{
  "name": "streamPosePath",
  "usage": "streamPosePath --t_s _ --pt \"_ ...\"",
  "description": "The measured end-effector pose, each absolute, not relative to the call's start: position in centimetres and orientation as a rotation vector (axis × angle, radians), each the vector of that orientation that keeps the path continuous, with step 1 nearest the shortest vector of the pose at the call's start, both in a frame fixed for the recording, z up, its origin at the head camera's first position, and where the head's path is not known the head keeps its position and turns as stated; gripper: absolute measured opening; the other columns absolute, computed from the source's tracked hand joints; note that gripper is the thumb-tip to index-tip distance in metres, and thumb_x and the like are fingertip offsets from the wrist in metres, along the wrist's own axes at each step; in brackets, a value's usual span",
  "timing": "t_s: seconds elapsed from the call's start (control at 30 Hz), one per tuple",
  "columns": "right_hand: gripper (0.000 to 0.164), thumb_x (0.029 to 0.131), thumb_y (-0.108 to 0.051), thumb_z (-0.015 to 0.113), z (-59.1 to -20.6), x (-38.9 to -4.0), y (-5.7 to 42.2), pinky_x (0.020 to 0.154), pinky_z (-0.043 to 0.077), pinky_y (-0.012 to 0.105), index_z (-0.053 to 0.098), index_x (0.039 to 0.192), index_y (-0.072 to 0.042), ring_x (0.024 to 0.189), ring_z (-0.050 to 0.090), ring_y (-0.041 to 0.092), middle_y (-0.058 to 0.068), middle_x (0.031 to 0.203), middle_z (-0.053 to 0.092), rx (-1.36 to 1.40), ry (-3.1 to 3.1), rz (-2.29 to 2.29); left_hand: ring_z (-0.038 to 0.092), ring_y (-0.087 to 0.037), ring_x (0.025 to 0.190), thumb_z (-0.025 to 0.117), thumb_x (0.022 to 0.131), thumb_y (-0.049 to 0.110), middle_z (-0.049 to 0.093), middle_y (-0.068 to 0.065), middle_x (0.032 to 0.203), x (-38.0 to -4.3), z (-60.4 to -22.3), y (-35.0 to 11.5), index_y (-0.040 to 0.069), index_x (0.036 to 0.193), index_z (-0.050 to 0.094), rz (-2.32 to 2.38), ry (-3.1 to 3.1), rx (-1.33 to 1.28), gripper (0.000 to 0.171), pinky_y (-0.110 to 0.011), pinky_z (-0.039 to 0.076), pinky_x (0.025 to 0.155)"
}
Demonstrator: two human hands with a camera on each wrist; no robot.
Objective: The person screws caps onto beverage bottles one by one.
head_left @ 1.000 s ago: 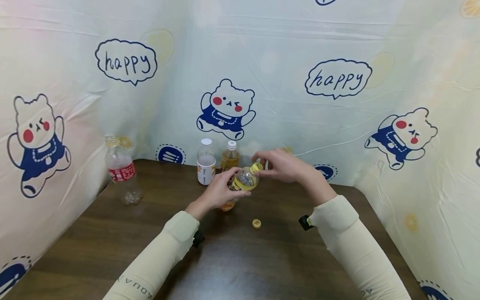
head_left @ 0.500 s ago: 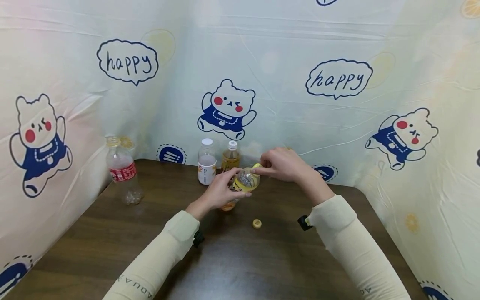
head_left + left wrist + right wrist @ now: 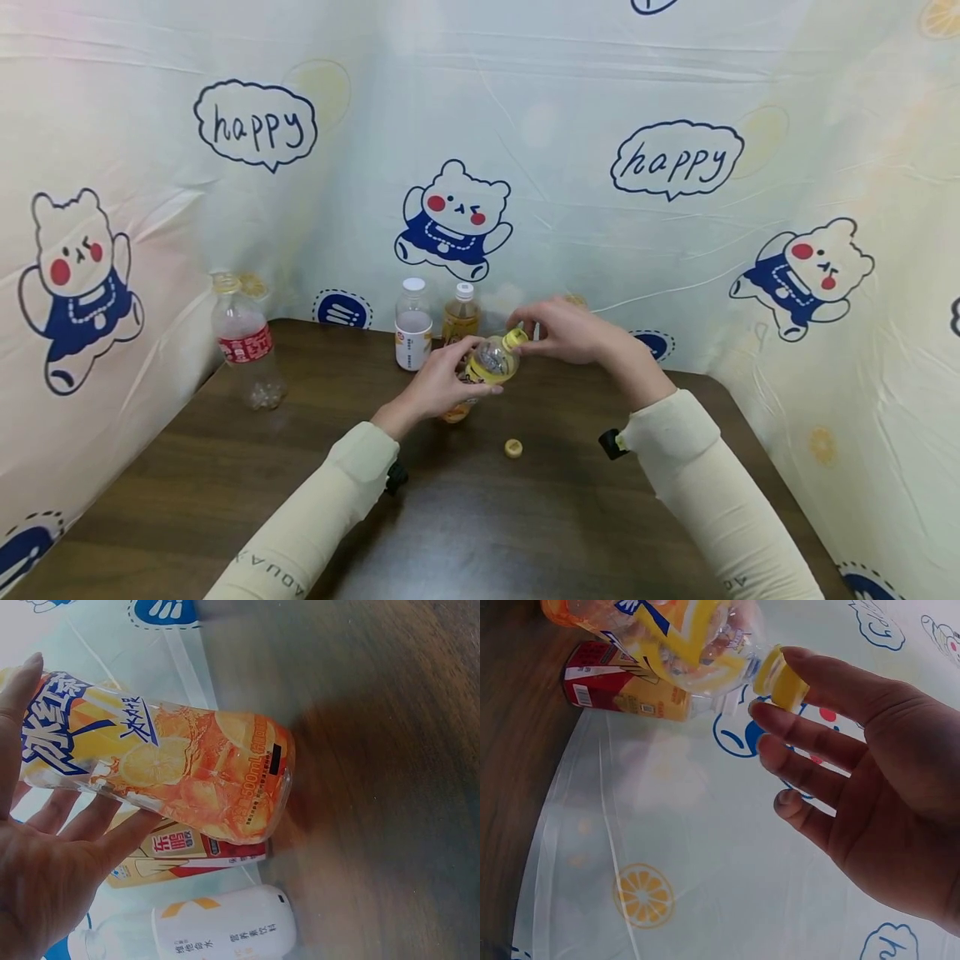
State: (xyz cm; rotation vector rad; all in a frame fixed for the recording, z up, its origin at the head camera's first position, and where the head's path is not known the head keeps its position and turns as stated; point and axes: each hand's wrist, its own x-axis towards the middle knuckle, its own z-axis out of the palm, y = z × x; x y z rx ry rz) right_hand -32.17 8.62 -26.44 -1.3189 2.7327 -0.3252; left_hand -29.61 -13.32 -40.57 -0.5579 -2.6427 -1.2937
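A clear bottle with a yellow and orange label (image 3: 491,360) is tilted above the table, its neck towards the right. My left hand (image 3: 435,385) grips it round the middle, fingers and thumb on opposite sides; its orange lower label (image 3: 217,776) fills the left wrist view. At the neck is a yellow cap (image 3: 781,681). My right hand (image 3: 566,331) pinches this cap between thumb and index finger, the other fingers loosely bent beside it. A small pale yellow cap (image 3: 513,448) lies on the table in front of the hands.
Behind the held bottle stand a white-labelled bottle (image 3: 413,333) and an amber bottle (image 3: 461,315), both white-capped. A clear bottle with a red label (image 3: 246,343) stands at the left of the dark wooden table (image 3: 480,525). Printed cloth (image 3: 570,217) encloses the back and sides.
Half a second ago my right fingers covered more of the yellow cap; now they have shifted slightly and more of it shows. The left hand and bottle have hardly moved.
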Motion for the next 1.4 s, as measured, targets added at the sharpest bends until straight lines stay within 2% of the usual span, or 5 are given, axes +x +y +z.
streamPosePath --t_s 0.3,0.47,0.8,1.07,1.4 --pt "0.044 0.088 -0.06 0.05 -27.1 -31.9 8.2 0.052 0.042 0.029 0.066 0.076 -0.021 0.056 0.051 0.013 -0.005 0.06 0.056 -1.21 2.926 -0.186 0.057 -0.009 0.102 0.077 0.068 0.053 0.058 0.013 0.115 -29.5 -40.7 -13.0 0.035 0.125 0.048 -1.283 -2.649 -0.551 0.067 -0.036 0.051 0.087" --pt "0.054 0.088 -0.067 0.04 -26.8 -31.6 8.2 0.065 0.047 0.032 0.069 0.096 -0.022 0.07 0.055 0.013 -0.006 0.078 0.064 -1.122 2.982 -0.15 0.057 -0.009 0.103 0.076 0.068 0.055 0.057 0.013 0.115 -29.6 -40.8 -13.0 0.036 0.126 0.047 -1.286 -2.655 -0.545 0.067 -0.036 0.05 0.087" --pt "0.055 0.087 -0.04 0.065 -26.4 -31.6 8.9 0.074 0.051 0.03 0.041 0.136 -0.028 0.081 0.059 0.012 -0.004 0.104 0.06 -1.209 2.739 -0.31 0.057 -0.009 0.104 0.076 0.068 0.054 0.056 0.015 0.115 -29.6 -40.7 -13.2 0.038 0.124 0.047 -1.312 -2.649 -0.542 0.065 -0.037 0.05 0.088" --pt "0.027 0.087 -0.043 0.063 -27.0 -31.6 8.3 0.059 0.046 0.029 0.063 0.101 -0.02 0.066 0.053 0.014 -0.004 0.074 0.058 -1.224 2.835 -0.276 0.057 -0.008 0.103 0.076 0.068 0.055 0.057 0.014 0.114 -29.6 -40.9 -13.2 0.037 0.124 0.047 -1.307 -2.643 -0.544 0.065 -0.036 0.051 0.087" --pt "0.06 0.091 -0.065 0.036 -27.4 -31.3 7.8 0.051 0.039 0.03 0.066 0.069 -0.018 0.054 0.049 0.016 -0.002 0.054 0.05 -1.077 3.039 -0.069 0.057 -0.008 0.101 0.076 0.068 0.055 0.057 0.013 0.114 -29.6 -40.8 -13.1 0.035 0.125 0.048 -1.289 -2.643 -0.563 0.067 -0.035 0.05 0.087"
